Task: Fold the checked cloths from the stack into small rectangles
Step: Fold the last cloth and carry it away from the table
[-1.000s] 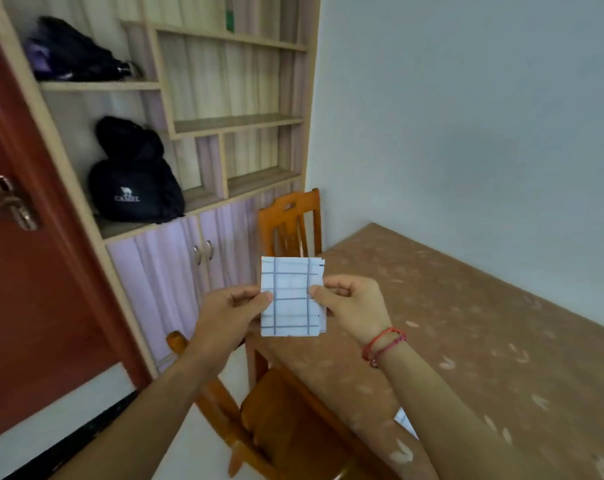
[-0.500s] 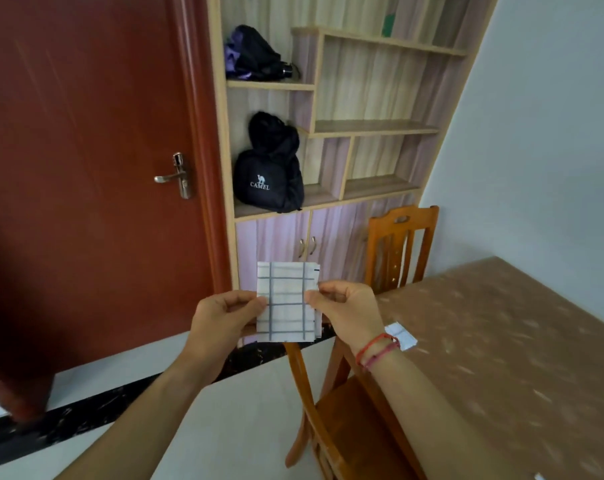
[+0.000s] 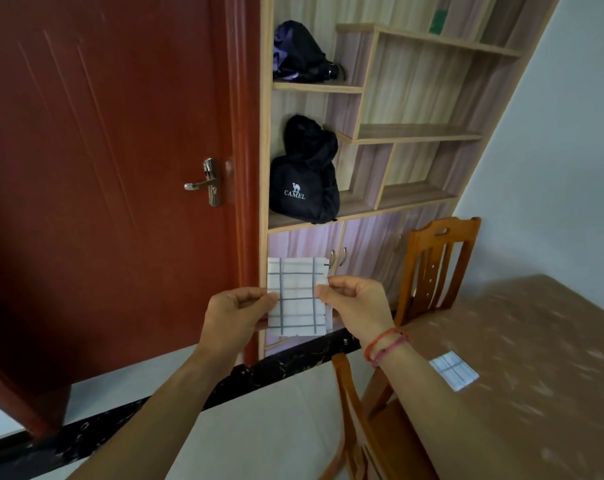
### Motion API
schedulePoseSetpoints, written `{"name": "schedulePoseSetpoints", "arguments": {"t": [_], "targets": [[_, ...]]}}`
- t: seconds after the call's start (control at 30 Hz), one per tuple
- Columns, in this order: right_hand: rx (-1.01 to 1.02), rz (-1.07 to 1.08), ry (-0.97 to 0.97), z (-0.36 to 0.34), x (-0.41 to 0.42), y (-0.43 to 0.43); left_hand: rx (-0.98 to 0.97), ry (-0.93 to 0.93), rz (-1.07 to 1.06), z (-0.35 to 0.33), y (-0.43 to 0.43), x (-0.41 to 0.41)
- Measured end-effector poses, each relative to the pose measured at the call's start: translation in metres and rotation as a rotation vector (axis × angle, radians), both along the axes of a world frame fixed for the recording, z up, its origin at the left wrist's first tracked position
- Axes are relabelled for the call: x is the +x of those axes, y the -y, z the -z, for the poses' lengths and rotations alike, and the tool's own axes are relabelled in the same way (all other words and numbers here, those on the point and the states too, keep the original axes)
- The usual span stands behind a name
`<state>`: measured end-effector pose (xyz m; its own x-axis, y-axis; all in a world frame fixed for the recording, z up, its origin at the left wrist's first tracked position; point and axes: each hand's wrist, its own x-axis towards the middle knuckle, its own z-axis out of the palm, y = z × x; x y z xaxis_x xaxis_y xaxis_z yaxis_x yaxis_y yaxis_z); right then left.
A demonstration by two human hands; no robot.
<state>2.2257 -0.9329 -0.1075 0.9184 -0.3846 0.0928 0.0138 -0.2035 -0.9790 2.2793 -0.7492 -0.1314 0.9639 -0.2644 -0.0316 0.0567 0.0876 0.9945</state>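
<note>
While the view has swung toward the door (image 3: 103, 168), left hand (image 3: 234, 313) and right hand (image 3: 352, 303) still pinch the cloth (image 3: 297, 299) mid-frame, folded small, apparently finished.

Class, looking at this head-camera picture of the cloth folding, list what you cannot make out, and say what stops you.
- Head view: the stack is nowhere in frame; the table runs off the right and bottom edges.
- Head view: layers in the held checked cloth; the left hand and right hand cover its side edges.
- Head view: folds of the small cloth on the table; blurred.
</note>
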Motion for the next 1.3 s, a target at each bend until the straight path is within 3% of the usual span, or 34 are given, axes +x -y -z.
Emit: {"name": "schedulePoseSetpoints", "arguments": {"t": [0.37, 0.63, 0.83, 1.0, 1.3], "targets": [[0.091, 0.055, 0.018, 0.016, 0.131, 0.029, -0.012, -0.06, 0.067, 0.016, 0.028, 0.112], [0.202, 0.09, 0.054, 0.012, 0.233, 0.098, -0.036, -0.103, 0.095, 0.006, 0.098, 0.216], [0.286, 0.234, 0.031, 0.023, 0.272, 0.16, -0.07, -0.146, 0.141, 0.003, 0.168, 0.27], [0.32, 0.414, 0.062, 0.036, 0.282, 0.217, -0.015, -0.153, 0.381, 0.015, 0.24, 0.296], [0.357, 0.754, 0.046, 0.052, 0.27, 0.3, -0.124, -0.266, 0.705, 0.038, 0.363, 0.347]]}}
